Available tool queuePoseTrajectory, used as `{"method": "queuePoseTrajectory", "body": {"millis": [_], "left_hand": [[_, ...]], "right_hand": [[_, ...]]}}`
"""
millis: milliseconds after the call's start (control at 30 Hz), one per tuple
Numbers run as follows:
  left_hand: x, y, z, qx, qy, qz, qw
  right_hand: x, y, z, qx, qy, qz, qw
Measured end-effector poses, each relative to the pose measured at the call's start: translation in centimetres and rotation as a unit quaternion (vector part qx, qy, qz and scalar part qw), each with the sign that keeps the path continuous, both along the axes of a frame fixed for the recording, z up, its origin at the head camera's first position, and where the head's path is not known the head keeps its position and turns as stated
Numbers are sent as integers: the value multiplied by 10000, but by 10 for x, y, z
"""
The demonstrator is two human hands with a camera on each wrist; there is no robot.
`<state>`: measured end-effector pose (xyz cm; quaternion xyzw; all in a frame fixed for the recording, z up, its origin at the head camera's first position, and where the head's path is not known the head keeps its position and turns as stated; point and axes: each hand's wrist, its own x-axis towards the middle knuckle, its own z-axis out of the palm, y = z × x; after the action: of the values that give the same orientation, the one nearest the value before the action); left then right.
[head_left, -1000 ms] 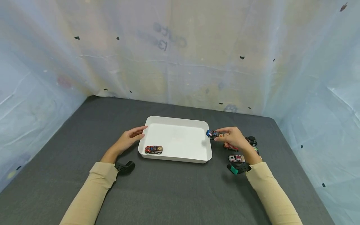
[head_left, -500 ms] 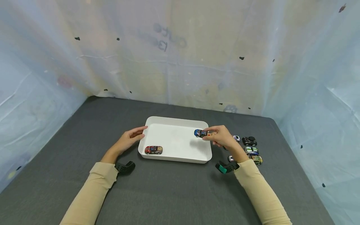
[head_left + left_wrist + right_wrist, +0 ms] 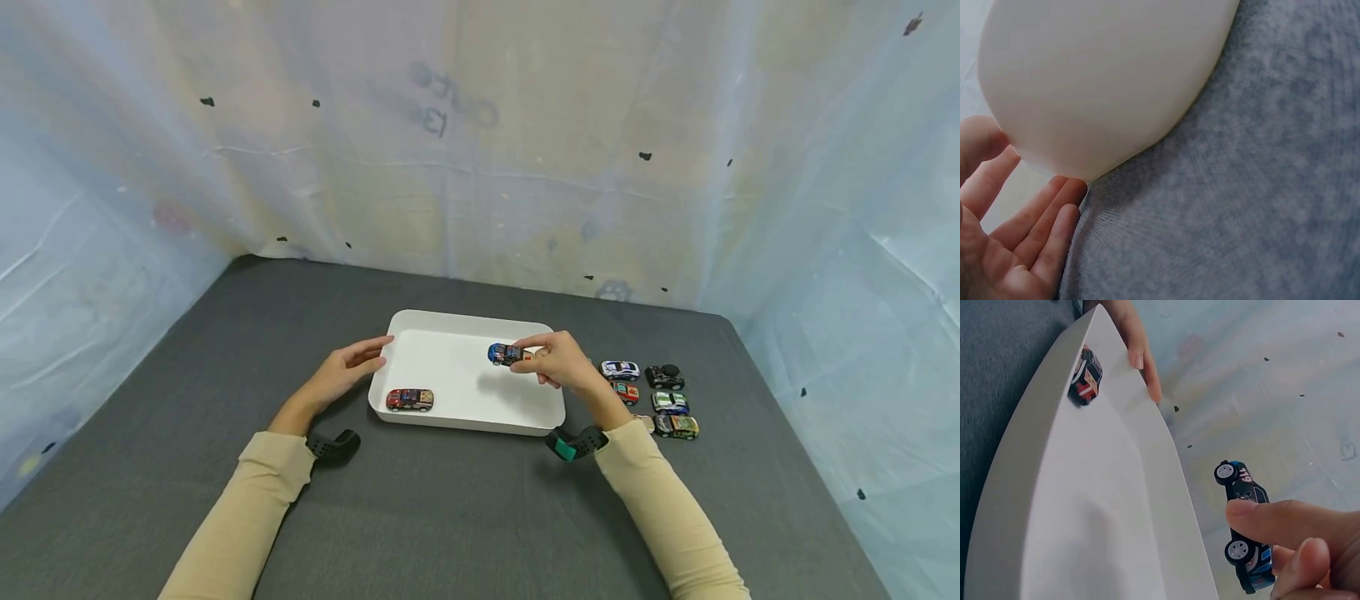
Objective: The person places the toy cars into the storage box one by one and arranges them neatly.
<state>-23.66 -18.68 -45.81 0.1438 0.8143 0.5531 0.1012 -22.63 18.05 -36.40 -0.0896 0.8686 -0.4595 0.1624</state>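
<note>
Toy car, blue and black [image 3: 502,354]: pinched in right grip [image 3: 561,360], above white tray [image 3: 457,367]. Red toy car [image 3: 409,400]: in tray, left of right grip. Left grip [image 3: 341,375]: loosely extended, touching tray. Further toy cars [image 3: 670,402]: on grey table [image 3: 450,508], right of right grip.

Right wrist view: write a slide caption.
Right hand pinches a blue-and-black toy car; another toy car in a white tray.

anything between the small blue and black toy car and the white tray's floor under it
Nothing visible. The right hand holds the small blue and black toy car above the shallow white rectangular tray, with bare floor below. The red and black toy car sits aside, in the near left corner.
</note>
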Motion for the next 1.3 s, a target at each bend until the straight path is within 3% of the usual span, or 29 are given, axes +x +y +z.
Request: {"method": "queuePoseTrajectory", "body": {"millis": [500, 1300], "left_hand": [[0, -2, -4, 26, 47, -25, 10000], [-4, -1, -1, 86, 16, -89, 9999]], "right_hand": [[-6, -35, -21, -425, -191, 42, 9989], [-17, -91, -38, -556, -318, 109, 9979]]}}
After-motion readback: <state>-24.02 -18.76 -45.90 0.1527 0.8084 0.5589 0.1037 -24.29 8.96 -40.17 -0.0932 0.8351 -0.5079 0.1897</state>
